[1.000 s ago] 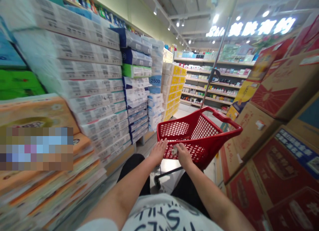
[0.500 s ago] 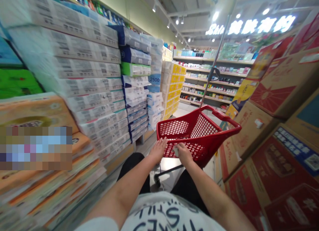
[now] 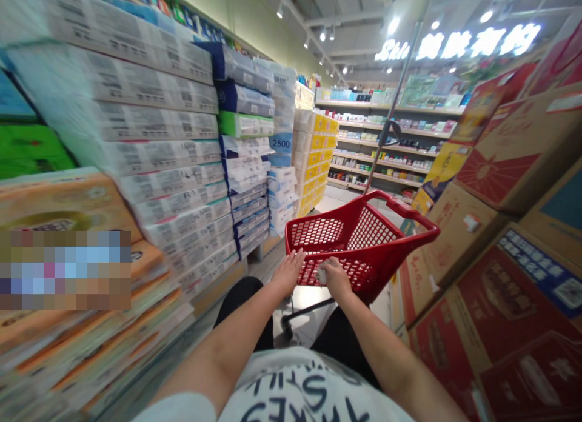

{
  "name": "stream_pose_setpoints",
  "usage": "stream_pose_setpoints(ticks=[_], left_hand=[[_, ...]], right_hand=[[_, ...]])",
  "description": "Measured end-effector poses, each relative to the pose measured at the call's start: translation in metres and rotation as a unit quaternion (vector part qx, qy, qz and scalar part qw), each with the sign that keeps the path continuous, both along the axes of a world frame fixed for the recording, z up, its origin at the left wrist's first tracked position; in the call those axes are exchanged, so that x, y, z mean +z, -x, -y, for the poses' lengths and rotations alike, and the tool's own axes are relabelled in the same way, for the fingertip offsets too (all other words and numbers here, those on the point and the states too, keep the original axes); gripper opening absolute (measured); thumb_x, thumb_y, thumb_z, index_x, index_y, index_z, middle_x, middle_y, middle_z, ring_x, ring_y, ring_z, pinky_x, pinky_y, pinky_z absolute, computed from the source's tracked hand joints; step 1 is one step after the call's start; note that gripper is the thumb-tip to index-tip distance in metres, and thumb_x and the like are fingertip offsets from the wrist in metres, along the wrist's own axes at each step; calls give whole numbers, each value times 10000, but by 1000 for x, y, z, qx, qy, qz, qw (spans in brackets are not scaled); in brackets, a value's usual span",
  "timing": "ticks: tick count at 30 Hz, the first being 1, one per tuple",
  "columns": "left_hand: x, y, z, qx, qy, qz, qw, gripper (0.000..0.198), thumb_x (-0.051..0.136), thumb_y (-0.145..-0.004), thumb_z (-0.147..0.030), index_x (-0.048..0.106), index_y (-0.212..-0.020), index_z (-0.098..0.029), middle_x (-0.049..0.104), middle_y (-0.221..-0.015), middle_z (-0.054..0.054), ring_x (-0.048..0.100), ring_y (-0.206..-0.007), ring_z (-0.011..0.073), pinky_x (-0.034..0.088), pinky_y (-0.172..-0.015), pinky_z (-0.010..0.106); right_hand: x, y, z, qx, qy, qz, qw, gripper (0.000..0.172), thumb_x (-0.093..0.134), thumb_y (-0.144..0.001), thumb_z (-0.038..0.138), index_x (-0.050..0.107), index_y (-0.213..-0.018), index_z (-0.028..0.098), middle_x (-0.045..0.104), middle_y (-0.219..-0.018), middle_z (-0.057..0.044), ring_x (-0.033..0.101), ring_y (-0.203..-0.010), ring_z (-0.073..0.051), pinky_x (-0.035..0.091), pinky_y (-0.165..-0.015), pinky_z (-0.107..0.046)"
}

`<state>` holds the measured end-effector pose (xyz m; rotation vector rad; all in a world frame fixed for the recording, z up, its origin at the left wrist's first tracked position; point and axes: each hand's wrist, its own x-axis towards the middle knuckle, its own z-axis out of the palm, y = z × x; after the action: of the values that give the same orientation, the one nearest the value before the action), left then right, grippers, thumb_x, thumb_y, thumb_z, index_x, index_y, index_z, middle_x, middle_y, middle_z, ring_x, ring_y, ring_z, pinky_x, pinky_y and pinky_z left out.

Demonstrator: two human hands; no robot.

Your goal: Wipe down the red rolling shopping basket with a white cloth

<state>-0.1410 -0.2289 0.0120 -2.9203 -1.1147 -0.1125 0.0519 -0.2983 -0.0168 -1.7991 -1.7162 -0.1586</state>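
A red plastic shopping cart with a mesh basket stands sideways just in front of my knees, its handle toward the right. My left hand lies with fingers stretched out against the near left corner of the basket. Beside it, my right hand is closed on a small crumpled greyish cloth at the mesh of the near side wall. The cloth is partly hidden by my fingers.
Tall stacks of wrapped tissue packs line the left side. Cardboard boxes are piled close on the right. A thin metal pole rises behind the cart, and stocked shelves stand at the back.
My right hand and the cloth have shifted very slightly along the basket's side. My left hand and the cart stay almost where they were.
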Motion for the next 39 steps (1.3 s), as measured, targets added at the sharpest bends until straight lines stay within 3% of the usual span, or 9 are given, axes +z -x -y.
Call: stream_pose_setpoints(ticks=[5,8,11,17,21,25,31,39], left_hand=[[3,0,1,4,6,-5,1000,860,468,-761,-63,74,-1524,-106,-2,-1587,129,27,-1476,252,185,-1214,408],[5,0,2,2,6,-6,1000,860,473,-764,-70,74,-1524,-119,10,-1589,118,50,-1475,262,200,-1209,418],[4,1,2,1,4,-3,1000,860,481,-763,-71,85,-1524,-125,17,-1590,113,62,-1474,267,203,-1208,417],[-4,0,-2,-2,-4,10,1000,860,453,-774,-65,52,-1530,-149,15,-1587,119,32,-1475,246,210,-1206,433],[-4,0,-2,-3,-6,12,1000,847,433,-785,-67,43,-1532,-149,12,-1585,122,26,-1474,244,212,-1205,440],[-2,0,-2,-1,-2,4,1000,844,442,-775,-63,67,-1529,-125,-1,-1588,116,24,-1475,245,185,-1215,418],[-8,0,-6,-8,-17,8,1000,883,410,-752,-30,18,-1533,-150,11,-1585,123,19,-1473,244,210,-1204,439],[-3,-1,-4,-8,-6,6,1000,860,448,-766,-68,56,-1527,-147,15,-1591,112,29,-1478,246,195,-1209,432]], right_hand=[[-2,4,0,-13,-23,-23,999,199,470,-896,194,666,-868,175,557,-1185,-102,615,-956,-168,523,-862,-271],[-5,8,2,8,-68,-5,998,150,524,-875,213,635,-965,167,517,-1241,-126,577,-1076,-200,515,-937,-321],[-5,9,2,36,-95,29,994,268,492,-859,129,603,-1094,193,529,-1247,-108,512,-1197,-208,478,-1019,-361],[11,-2,-5,47,-84,58,994,430,374,-870,74,563,-1244,171,596,-1212,-110,523,-1170,-214,429,-1048,-402],[22,-10,-7,7,-46,101,994,429,385,-895,76,580,-1257,197,598,-1283,-85,451,-1251,-250,357,-1063,-451],[30,-10,-6,-1,-13,130,991,424,415,-885,63,616,-1225,216,584,-1319,-61,481,-1171,-256,391,-1009,-420],[38,-15,-9,2,-106,52,993,503,365,-846,22,585,-1271,177,582,-1280,-75,464,-1177,-212,392,-1043,-351],[45,-6,-11,-26,0,91,996,495,468,-793,63,589,-1257,186,528,-1359,-92,418,-1232,-269,353,-1047,-414]])
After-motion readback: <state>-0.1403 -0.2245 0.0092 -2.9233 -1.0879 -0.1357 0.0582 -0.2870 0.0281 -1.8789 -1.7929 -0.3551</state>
